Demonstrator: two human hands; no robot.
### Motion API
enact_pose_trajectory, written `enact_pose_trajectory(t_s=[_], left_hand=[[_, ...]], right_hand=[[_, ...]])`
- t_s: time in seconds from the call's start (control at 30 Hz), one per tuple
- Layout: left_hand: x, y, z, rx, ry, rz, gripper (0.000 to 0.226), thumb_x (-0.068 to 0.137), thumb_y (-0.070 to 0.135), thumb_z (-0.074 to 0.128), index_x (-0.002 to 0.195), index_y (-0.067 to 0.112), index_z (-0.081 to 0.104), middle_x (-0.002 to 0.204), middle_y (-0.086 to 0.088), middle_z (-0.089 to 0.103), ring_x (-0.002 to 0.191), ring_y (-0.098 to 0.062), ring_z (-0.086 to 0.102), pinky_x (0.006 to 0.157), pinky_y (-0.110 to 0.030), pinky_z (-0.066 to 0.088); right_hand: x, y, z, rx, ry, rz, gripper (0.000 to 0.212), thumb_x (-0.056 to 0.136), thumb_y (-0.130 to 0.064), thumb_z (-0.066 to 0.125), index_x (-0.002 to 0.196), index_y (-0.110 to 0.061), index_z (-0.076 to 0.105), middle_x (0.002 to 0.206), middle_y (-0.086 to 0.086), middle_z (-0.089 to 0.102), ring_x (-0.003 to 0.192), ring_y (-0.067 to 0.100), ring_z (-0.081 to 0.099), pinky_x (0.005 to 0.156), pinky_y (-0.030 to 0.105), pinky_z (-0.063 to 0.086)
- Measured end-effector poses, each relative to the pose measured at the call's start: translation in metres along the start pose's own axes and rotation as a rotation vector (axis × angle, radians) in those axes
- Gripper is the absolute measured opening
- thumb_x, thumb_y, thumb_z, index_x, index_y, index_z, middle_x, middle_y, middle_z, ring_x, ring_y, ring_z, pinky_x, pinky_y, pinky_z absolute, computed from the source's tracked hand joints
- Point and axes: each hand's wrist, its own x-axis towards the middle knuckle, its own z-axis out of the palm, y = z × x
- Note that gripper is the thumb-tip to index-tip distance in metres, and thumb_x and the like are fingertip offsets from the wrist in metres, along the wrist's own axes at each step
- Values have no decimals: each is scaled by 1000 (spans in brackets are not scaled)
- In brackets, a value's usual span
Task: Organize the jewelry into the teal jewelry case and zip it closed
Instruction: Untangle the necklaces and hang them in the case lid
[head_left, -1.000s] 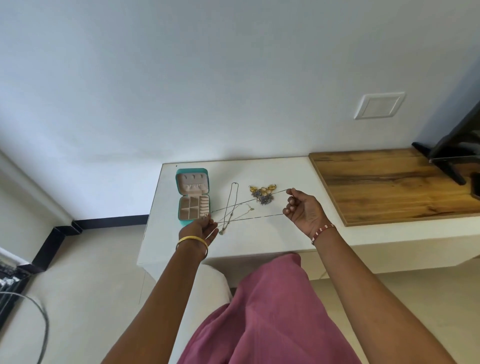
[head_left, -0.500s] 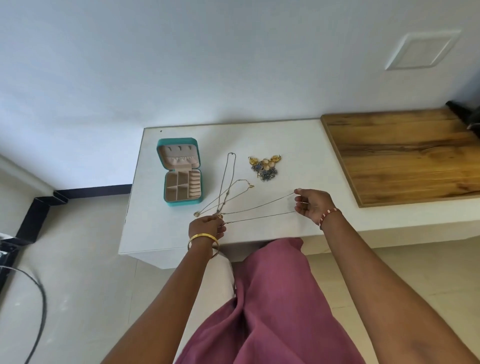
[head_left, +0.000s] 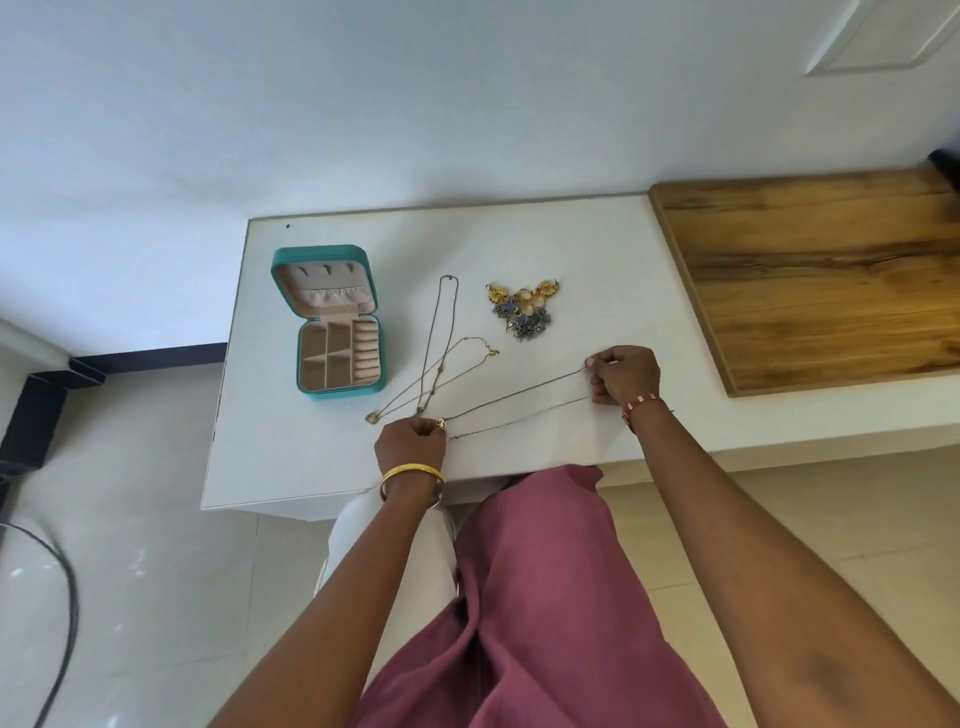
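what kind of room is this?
Probably a home room, maybe a bedroom: a built-in white ledge against a plain wall, a tiled floor, and personal jewelry beside a teal jewelry case.

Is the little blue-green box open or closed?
Open. The teal jewelry case has its lid laid back on the white table, showing the beige compartments inside, which look empty.

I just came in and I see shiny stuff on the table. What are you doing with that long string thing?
A person is holding a thin chain necklace stretched between the left hand and right hand, low over the white table. The teal jewelry case sits open, its compartments looking bare. Two more necklaces and a pile of gold and blue jewelry wait on the table.
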Motion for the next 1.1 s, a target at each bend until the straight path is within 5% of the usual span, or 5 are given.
enact_pose_trajectory(t_s=[0.23, 0.43, 0.63, 0.83, 1.1], left_hand=[[3, -1, -3, 89, 6, 15, 15, 79, 12, 62, 89, 4, 71, 86, -19, 71, 86, -34, 66, 88, -42, 53], [-1, 5, -5, 182, 45, 89, 19, 82, 9, 60, 95, 2, 70, 96, -18, 70, 96, -32, 62, 91, -34, 48], [-1, 5, -12, 205, 66, 119, 21, 83, 6, 59, 101, 0, 68, 107, -17, 68, 102, -31, 60, 95, -33, 44], [-11, 3, -22, 96, 66, 155, 22, 84, 8, 58, 102, 3, 69, 99, -17, 70, 90, -32, 64, 93, -42, 50], [-33, -1, -44, -97, 14, 220, 19, 86, 4, 52, 96, 7, 69, 85, -8, 67, 70, -20, 61, 83, -34, 53]], right_hand=[[-2, 5, -6, -275, 84, -212, 15, 75, -2, 67, 65, -12, 65, 61, 4, 58, 62, 27, 58, 71, 42, 56], [-6, 8, -5, -384, 112, -262, 4, 76, -2, 66, 74, -4, 63, 85, 18, 69, 78, 31, 60, 67, 27, 43], [-8, 11, -4, -516, 120, -326, 4, 81, -7, 63, 84, -6, 63, 96, 17, 65, 91, 33, 59, 67, 27, 38], [-27, 7, -3, -427, 175, -411, 7, 84, -11, 60, 85, -6, 64, 89, 17, 62, 79, 27, 57, 66, 24, 34], [-83, 3, 22, -263, 60, -477, 7, 82, -7, 61, 81, -4, 67, 76, 13, 67, 65, 16, 52, 62, 18, 39]])
